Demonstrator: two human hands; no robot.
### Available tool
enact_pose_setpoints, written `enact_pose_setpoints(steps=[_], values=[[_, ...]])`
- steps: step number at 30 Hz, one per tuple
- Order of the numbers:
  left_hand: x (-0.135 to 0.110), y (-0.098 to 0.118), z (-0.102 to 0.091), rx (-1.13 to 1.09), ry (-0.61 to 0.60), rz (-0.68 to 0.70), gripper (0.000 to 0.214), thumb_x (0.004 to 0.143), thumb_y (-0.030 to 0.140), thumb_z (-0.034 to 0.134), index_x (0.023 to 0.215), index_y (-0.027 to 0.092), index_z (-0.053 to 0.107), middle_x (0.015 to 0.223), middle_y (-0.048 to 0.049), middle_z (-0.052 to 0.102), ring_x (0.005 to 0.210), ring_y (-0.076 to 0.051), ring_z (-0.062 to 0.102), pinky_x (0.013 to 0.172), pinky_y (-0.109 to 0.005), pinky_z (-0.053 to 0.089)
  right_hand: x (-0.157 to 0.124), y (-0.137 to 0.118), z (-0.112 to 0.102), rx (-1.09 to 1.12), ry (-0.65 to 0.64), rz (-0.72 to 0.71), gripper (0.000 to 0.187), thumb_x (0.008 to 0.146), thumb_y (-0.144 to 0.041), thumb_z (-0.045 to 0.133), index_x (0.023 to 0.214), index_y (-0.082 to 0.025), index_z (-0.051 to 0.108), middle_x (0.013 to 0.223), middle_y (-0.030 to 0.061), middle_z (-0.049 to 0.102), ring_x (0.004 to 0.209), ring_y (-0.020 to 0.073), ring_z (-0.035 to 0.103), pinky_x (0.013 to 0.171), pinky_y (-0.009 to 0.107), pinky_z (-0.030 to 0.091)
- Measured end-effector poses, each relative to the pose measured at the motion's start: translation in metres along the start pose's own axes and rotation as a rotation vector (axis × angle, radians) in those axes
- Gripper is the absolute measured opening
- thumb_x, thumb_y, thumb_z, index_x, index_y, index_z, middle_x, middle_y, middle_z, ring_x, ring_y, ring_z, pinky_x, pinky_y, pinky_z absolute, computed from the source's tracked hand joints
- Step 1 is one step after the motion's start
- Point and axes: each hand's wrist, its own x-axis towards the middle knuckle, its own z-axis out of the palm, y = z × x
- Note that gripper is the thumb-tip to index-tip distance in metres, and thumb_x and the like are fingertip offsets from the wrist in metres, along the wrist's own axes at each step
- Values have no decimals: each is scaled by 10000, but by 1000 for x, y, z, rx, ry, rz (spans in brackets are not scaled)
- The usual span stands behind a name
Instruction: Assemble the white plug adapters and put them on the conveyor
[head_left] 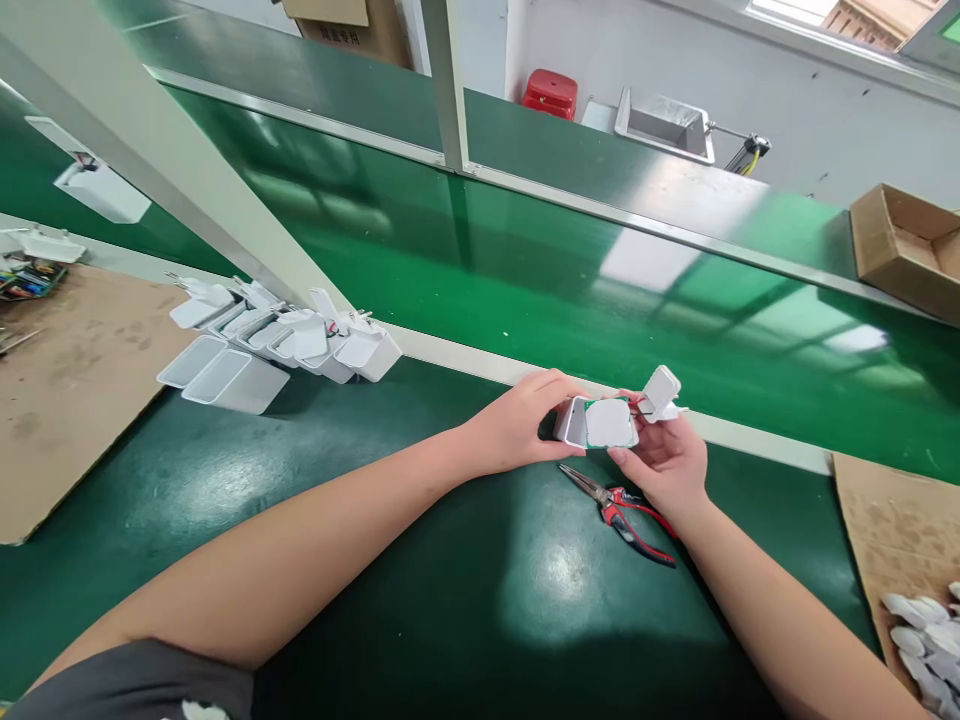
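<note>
My left hand (517, 425) grips a white plastic housing (574, 428) with an open end, fingers behind it and thumb along the front. A green circuit board (610, 424) with a white pad on its face sits partly in that open end. My right hand (673, 468) pinches the board's right end. A white plug cap (661, 392) stands above the right palm, joined to the board by what look like thin wires. Just below both hands, needle-nose pliers (621, 510) with red and black handles lie on the green bench (450, 590), tips pointing left.
Left of my hands stand several white housings with plug caps (300, 335). A cardboard sheet (97, 370) lies at far left, another (892, 510) at right with white parts. A green conveyor belt (495, 290) runs behind the bench edge; a slanted post (180, 150) rises at left.
</note>
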Motion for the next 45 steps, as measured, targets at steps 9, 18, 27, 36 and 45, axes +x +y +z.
enact_pose_setpoints(steps=[9, 18, 27, 36, 45], values=[[-1, 1, 2, 15, 14, 71, 526, 900, 325, 877, 1367, 242, 649, 1297, -108, 693, 1218, -297, 643, 1068, -442, 534, -2, 1, -2, -208, -74, -153, 513, 848, -247, 918, 1318, -259, 712, 1290, 126, 777, 1228, 334, 762, 1027, 500, 688], [-3, 1, 5, 59, 7, 138, 445, 946, 308, 803, 1349, 228, 631, 1319, -128, 695, 1261, -308, 649, 1109, -468, 544, 1, -9, -2, -333, -118, -318, 542, 802, -197, 939, 1279, -314, 709, 1224, 100, 803, 1116, 346, 788, 939, 533, 677], [-4, 1, 6, 80, -5, 128, 444, 914, 243, 796, 1327, 230, 632, 1302, -124, 704, 1242, -312, 659, 1080, -457, 551, 3, -19, 1, -378, -135, -349, 554, 825, -232, 935, 1317, -302, 690, 1209, 114, 797, 1092, 331, 791, 891, 508, 681], [-5, 1, 6, 84, 4, 140, 473, 925, 330, 820, 1336, 217, 616, 1277, -116, 714, 1187, -300, 669, 1051, -441, 549, 2, -15, 1, -404, -147, -307, 541, 842, -243, 922, 1320, -313, 679, 1243, 104, 785, 1119, 324, 786, 910, 481, 673], [-5, 0, 7, 76, -4, 133, 483, 934, 322, 808, 1364, 226, 611, 1292, -120, 718, 1216, -307, 675, 1069, -456, 549, 4, -17, 3, -415, -141, -311, 554, 842, -245, 905, 1334, -311, 659, 1208, 106, 759, 1075, 313, 765, 882, 475, 658]])
